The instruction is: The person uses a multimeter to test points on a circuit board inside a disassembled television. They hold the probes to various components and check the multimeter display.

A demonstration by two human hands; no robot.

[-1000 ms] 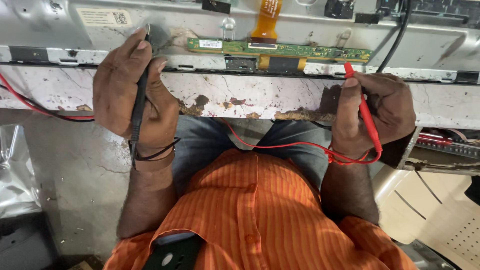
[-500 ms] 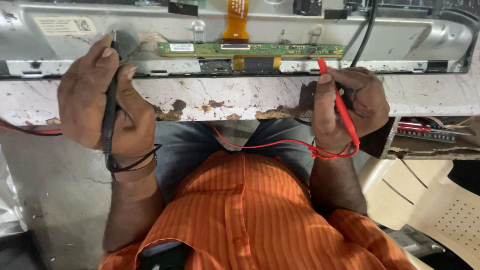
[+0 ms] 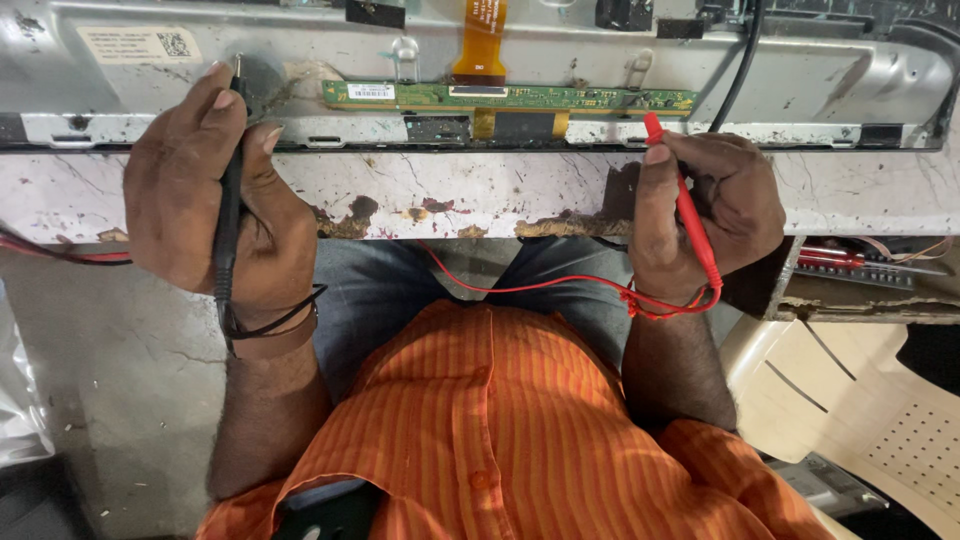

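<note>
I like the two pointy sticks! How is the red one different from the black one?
The red probe sits in the right hand; the black probe sits in the left hand. The red tip meets the green circuit strip; the black tip rests on the grey metal panel. Both are slim, wired and held like pens.

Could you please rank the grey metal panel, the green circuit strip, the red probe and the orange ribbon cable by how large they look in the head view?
1. grey metal panel, spanning the whole frame.
2. green circuit strip.
3. red probe, shorter, though nearer the camera.
4. orange ribbon cable, cut off by the top edge, so unsure.
</note>
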